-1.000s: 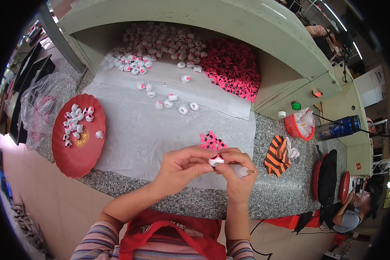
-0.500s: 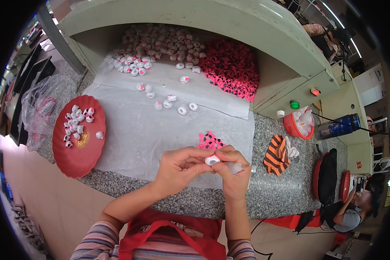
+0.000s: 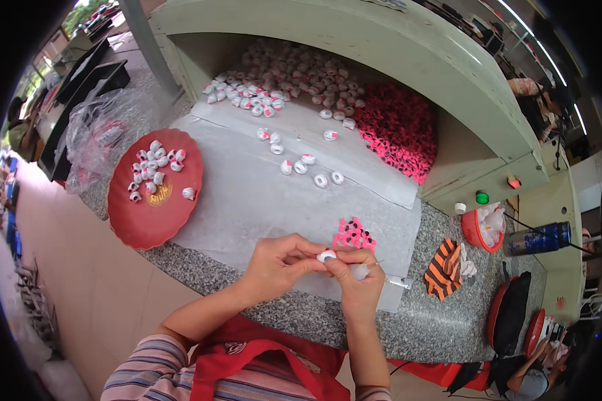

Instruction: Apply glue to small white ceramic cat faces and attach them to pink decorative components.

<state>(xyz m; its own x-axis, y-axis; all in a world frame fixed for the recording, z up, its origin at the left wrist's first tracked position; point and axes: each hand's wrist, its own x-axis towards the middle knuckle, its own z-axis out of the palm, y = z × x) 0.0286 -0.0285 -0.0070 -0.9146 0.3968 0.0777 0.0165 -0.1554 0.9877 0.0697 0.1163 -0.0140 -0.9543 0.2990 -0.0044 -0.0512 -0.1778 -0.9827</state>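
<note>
In the head view, pinches a small white piece between the thumb and fingertips of the left hand, near the front edge of the pale paper on the speckled tabletop. With the right hand, holds a small cloudy bottle tucked under curled fingers, with its tip pointing off to the right, and sets thumb and fingertips against the same white piece. Seems to be at the step of pressing and settling the surface of the piece by touch, to judge from both sets of fingertips meeting on it; cannot tell exactly what lies under them. Calls next, most likely, for a firm left pinch and a light right thumb, without squeezing the bottle. Just beyond the hands, on the paper, includes a little pile of pink bits; well off to the left, a red plate bearing finished-looking white balls.
</note>
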